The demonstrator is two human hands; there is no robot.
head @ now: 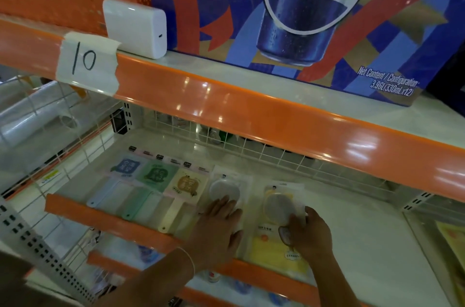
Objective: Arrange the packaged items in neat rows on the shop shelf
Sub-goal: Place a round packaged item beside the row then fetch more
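Middle shelf (pixel 352 226): pale, glossy, flat board with an orange front lip; holds five flat packaged items in a row.
Blue packet (pixel 118 176): farthest left on the middle shelf; clear sleeve, blue card, long pale-blue handle shape below.
Green packet (pixel 151 178): just right of the blue packet, edges touching or overlapping; green card, mint handle shape.
Tan packet (pixel 182 188): just right of the green packet; tan card, cream handle shape reaching the shelf's front lip.
White round packet (pixel 227 187): right of the tan packet; clear blister over a round whitish disc.
Yellow round packet (pixel 279 218): right of the white round packet, a narrow gap between; round disc in clear plastic above a yellow card, lower end at the shelf's front lip.
Left hand (pixel 219 228): flat on the lower part of the white round packet, fingers straight and spread, pressing down.
Right hand (pixel 309 233): on the yellow round packet, fingers curled at its right edge, thumb on its face; seemingly a pinch, blurred.
Wire grid (pixel 251 148): white mesh along the back of the middle shelf.
Upper shelf (pixel 226 103): above the middle shelf, shiny orange edge strip.
Tape label (pixel 86 60): paper tape on the upper shelf's edge, handwritten "10".
White box (pixel 136 27): smooth, rounded, on the upper shelf.
Cola carton (pixel 314 17): printed cardboard, right of the white box.
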